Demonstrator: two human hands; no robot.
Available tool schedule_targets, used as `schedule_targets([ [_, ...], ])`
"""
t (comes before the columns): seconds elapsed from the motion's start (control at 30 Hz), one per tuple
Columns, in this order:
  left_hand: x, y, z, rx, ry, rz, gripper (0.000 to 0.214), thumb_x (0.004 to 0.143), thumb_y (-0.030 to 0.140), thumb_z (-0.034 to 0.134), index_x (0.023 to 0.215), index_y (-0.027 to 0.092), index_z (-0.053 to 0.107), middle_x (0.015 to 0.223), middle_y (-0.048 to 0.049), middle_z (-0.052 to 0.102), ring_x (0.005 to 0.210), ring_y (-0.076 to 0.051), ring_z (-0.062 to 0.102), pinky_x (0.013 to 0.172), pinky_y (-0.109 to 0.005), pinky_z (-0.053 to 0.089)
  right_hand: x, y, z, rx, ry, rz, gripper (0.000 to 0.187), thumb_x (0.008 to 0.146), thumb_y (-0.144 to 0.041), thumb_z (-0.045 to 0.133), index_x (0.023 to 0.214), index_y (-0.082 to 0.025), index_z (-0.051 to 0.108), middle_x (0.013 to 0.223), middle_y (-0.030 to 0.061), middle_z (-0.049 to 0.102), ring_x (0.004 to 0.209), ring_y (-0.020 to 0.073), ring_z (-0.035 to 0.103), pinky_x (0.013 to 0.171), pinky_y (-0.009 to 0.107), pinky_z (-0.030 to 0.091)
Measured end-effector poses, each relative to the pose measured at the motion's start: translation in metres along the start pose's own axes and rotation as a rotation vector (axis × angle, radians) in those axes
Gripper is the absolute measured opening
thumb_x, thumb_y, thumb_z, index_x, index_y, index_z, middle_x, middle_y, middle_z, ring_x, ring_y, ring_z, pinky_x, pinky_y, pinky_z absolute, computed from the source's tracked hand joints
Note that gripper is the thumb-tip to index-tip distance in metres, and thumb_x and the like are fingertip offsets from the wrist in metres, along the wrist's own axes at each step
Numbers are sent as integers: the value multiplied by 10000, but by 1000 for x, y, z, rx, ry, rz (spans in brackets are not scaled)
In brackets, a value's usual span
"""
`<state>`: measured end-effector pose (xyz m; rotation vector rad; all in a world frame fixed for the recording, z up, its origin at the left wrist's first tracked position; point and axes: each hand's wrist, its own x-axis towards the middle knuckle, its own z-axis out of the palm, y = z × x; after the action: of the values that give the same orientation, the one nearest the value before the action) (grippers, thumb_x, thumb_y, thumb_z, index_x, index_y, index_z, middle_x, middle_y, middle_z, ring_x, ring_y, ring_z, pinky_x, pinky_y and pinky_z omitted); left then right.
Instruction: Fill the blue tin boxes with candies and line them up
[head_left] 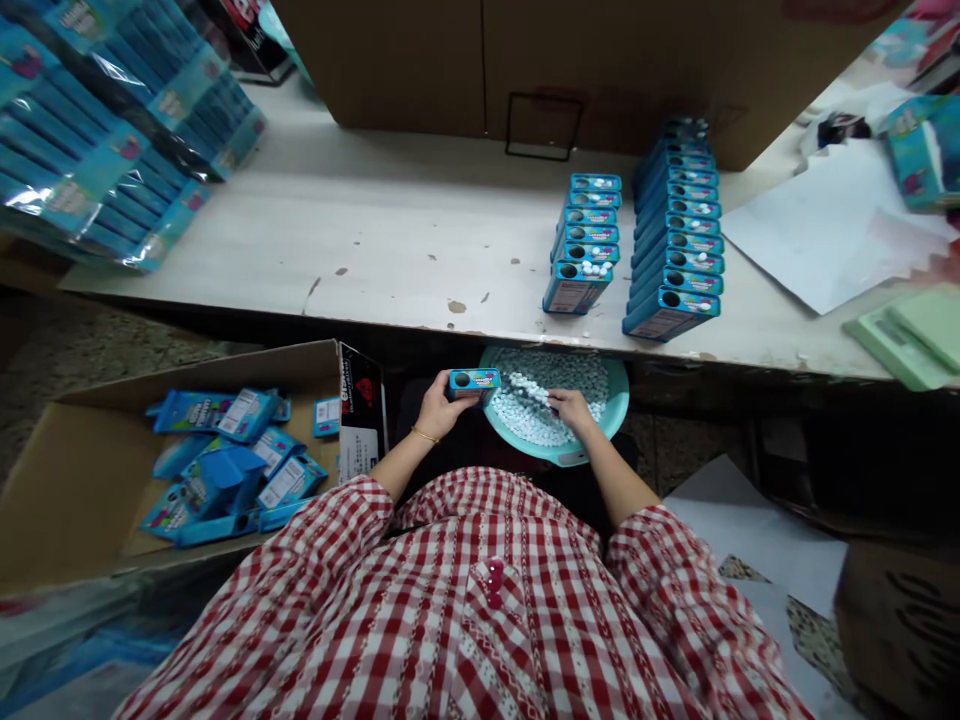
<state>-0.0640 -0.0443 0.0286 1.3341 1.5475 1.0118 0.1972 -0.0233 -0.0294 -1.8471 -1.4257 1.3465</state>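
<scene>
My left hand (439, 410) is closed around a small blue candy tin (475, 380), whose top with a dark round opening faces up. Beside it, a turquoise basin (619, 395) holds a mass of small white candies (536, 430). Over the basin, my right hand (571, 408) grips a scoop (536, 392) heaped with white candies. The scoop's body is mostly hidden by its load, and its heaped end lies near the tin's right side.
Two rows of blue tins, the left row (589, 240) and the right row (679, 240), stand on the white table (390, 230). An open carton (82, 470) at left holds blue packs. Wrapped packs (97, 130), a big cardboard box (420, 70), white paper (817, 240) and a green device (911, 335) surround the workplace.
</scene>
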Motion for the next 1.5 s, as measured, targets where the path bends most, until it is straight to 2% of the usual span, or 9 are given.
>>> schedule_targets([
  [0.2, 12, 3, 23, 174, -53, 70, 405, 611, 263, 713, 964, 189, 529, 852, 2, 593, 797, -162, 547, 761, -284, 431, -34, -39, -66, 25, -106, -16, 386, 649, -307, 530, 926, -99, 700, 613, 22, 599, 435, 82, 432, 456, 222, 376],
  [0.33, 15, 11, 46, 361, -122, 128, 384, 635, 211, 692, 989, 210, 541, 903, -23, 600, 866, -197, 536, 787, -306, 426, -51, -86, -91, -383, -135, -164, 298, 725, -250, 495, 905, -169, 719, 754, 55, 669, 633, 143, 566, 583, 229, 413],
  [0.43, 13, 13, 59, 438, -151, 135, 387, 664, 207, 668, 1025, 215, 527, 970, -34, 601, 902, -207, 528, 805, -314, 421, -61, -123, -91, -832, -108, -241, 300, 750, -185, 464, 893, -250, 719, 911, 52, 684, 865, 186, 593, 693, 237, 409],
  [0.53, 12, 11, 64, 496, -164, 122, 380, 682, 213, 649, 1039, 217, 517, 1017, -35, 596, 920, -208, 520, 804, -313, 416, -67, -151, -86, -1115, -122, -226, 342, 754, -159, 435, 929, -270, 706, 939, 74, 675, 872, 212, 598, 691, 272, 410],
  [0.97, 16, 14, 72, 582, -237, 100, 361, 703, 232, 619, 1050, 227, 517, 1029, -34, 587, 942, -217, 511, 812, -333, 417, -80, -167, -80, -1274, -140, -227, 408, 779, -113, 383, 1047, -260, 655, 1008, 79, 644, 867, 202, 605, 691, 279, 427],
  [1.1, 18, 11, 64, 527, -188, 131, 358, 690, 186, 618, 1032, 222, 520, 1043, -38, 585, 942, -208, 510, 828, -331, 412, -82, -146, -96, -1240, -60, -211, 417, 818, -138, 378, 1129, -291, 611, 1066, 69, 625, 871, 182, 606, 713, 266, 434],
  [1.23, 20, 4, 52, 360, -124, 132, 374, 657, 209, 664, 1001, 198, 519, 926, -32, 591, 865, -191, 532, 793, -310, 426, -58, -85, -94, -1110, -56, -17, 410, 811, -101, 381, 1113, -228, 627, 1086, 127, 619, 929, 232, 606, 758, 322, 448],
  [1.37, 20, -2, 48, 222, -95, 110, 370, 640, 215, 675, 972, 198, 512, 880, -5, 587, 811, -160, 550, 749, -271, 434, -30, -36, -34, -970, -143, 52, 413, 816, -71, 361, 1103, -191, 632, 1007, 134, 652, 945, 232, 610, 770, 322, 453],
  [1.5, 20, -3, 44, 174, -58, 58, 403, 619, 231, 694, 971, 190, 501, 850, 6, 582, 781, -149, 550, 734, -262, 430, -10, -21, 21, -804, -121, -17, 426, 837, -120, 348, 1142, -246, 616, 1035, 70, 653, 1005, 217, 587, 805, 307, 451],
])
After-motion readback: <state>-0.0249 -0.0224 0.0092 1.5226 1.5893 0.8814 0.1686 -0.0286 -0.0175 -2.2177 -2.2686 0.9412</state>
